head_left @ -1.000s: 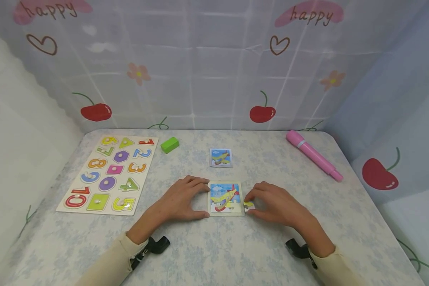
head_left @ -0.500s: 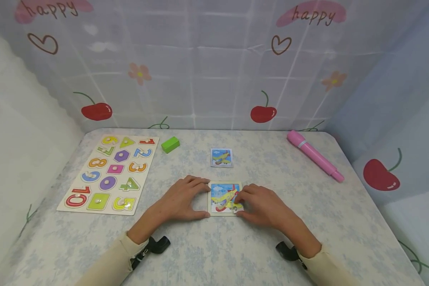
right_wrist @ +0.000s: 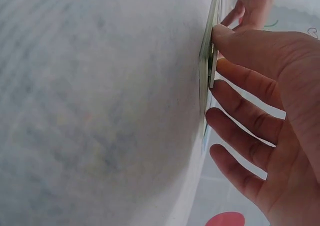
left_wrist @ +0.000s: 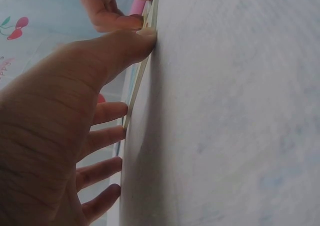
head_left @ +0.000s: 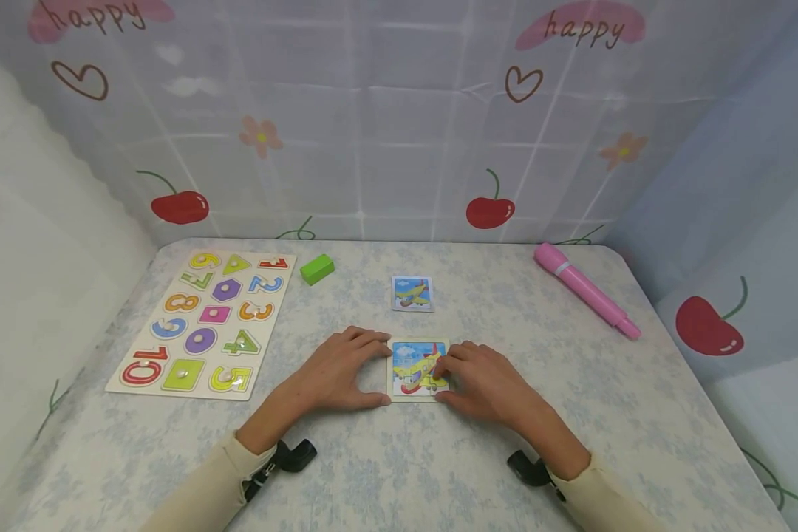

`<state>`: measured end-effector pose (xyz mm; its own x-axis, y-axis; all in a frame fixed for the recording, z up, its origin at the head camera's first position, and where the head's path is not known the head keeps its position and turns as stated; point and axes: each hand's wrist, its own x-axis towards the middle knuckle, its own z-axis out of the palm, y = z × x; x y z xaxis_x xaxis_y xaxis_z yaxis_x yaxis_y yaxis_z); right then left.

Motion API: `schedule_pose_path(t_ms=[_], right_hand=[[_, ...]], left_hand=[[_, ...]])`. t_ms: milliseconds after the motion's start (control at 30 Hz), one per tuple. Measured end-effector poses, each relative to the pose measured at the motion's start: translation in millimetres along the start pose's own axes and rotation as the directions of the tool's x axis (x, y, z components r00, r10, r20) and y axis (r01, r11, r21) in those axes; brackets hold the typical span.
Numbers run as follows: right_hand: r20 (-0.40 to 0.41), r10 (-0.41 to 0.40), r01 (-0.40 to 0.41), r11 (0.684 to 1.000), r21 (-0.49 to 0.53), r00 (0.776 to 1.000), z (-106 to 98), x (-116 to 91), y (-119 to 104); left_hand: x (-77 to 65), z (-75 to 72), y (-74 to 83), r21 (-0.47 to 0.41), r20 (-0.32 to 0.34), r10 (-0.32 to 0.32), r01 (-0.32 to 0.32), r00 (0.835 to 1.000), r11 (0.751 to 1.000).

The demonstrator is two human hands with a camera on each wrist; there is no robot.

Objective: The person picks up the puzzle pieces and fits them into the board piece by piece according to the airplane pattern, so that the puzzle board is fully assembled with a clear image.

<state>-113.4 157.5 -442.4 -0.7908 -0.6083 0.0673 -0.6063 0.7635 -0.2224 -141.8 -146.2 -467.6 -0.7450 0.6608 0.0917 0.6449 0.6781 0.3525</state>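
A small square puzzle board (head_left: 412,400) with a yellow airplane picture lies between the two hands in the head view. My left hand (head_left: 342,369) rests at its left side, the thumb at the near corner and the fingertips at the edge. My right hand (head_left: 484,384) pinches a thin puzzle piece (right_wrist: 213,73) between thumb and fingers, over the board's lower right part. In the right wrist view that piece stands slightly off the board's surface along its edge. Behind the board lies a small card (head_left: 412,294) with the same airplane picture.
At the left lies a board (head_left: 216,357) of colourful number and shape pieces. A green block (head_left: 317,270) sits beside its far corner. Toward the back right lies a pink pen-like stick (head_left: 585,290). A printed curtain (head_left: 399,162) rises behind the table.
My right hand has carried the puzzle piece leftward from beside the board onto its lower right part, then shifted it slightly further left. The left hand has stayed at the board's left edge.
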Motion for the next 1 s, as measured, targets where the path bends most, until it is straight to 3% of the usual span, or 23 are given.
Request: schedule_pose_path(t_ms=[533,1000], right_hand=[[0.022,-0.004,0.003,0.998,0.062,1.0,-1.7,-2.4,2.6],[-0.007,-0.022,0.023,0.989,0.145,1.0,-2.4,-3.0,6.4]], left_hand=[[1.0,0.7,0.3,0.001,-0.015,0.003,-0.003,1.0,1.0],[0.4,-2.6,-0.5,0.003,-0.021,0.017,-0.017,1.0,1.0]])
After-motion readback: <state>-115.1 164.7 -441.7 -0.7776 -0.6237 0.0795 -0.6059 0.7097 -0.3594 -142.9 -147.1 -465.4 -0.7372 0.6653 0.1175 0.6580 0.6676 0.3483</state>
